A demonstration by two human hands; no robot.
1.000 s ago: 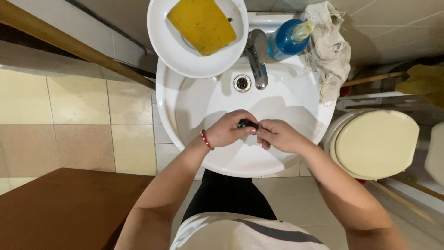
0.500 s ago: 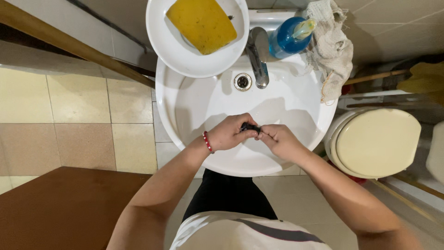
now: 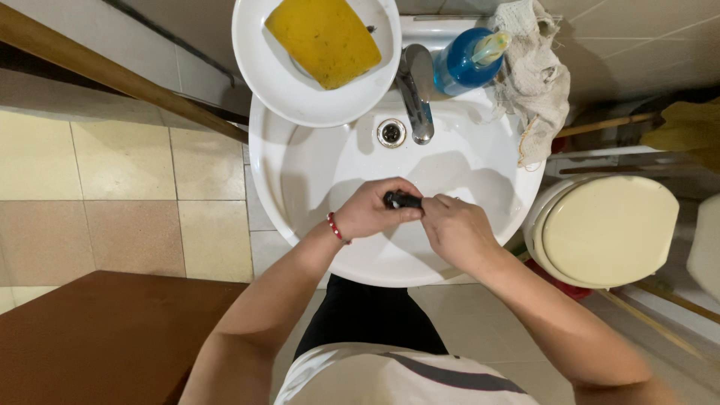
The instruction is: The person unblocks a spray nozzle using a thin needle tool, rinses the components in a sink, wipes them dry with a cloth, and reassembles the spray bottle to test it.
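**Gripping one small dark object over the basin**

Holding one small black object [image 3: 403,199] between them, both hands met above the middle of the white sink [image 3: 300,195], toward its front edge. The left hand [image 3: 371,210] was curled shut around the object's left end, a red bracelet [image 3: 334,227] on its wrist. The right hand [image 3: 454,229] was closed too, its fingertips pinching the object's right end; what the object was could not be told, as most of it was hidden by the fingers.

Behind the hands, at the sink's back edge, stood one chrome tap [image 3: 416,90] over one round drain [image 3: 391,132]. One blue bottle [image 3: 465,64] with a pale nozzle stood at the back right corner, just beside the tap, and one off-white rag [image 3: 532,75] hung over the right rim next to it. One white bowl [image 3: 300,97] rested on the back left rim, overhanging the basin, and one yellow sponge [image 3: 322,37] lay in it.

Right of the sink was one toilet with a cream lid [image 3: 607,229], closed. Two wooden handles [image 3: 600,124] lay beyond it, near something yellow at the right edge. One long wooden rail [image 3: 112,71] ran slantwise to the left of the sink. The floor [image 3: 112,187] was laid in beige and yellow tiles, the wall in pale tiles, and one brown wooden surface [image 3: 97,337] filled the lower left corner.
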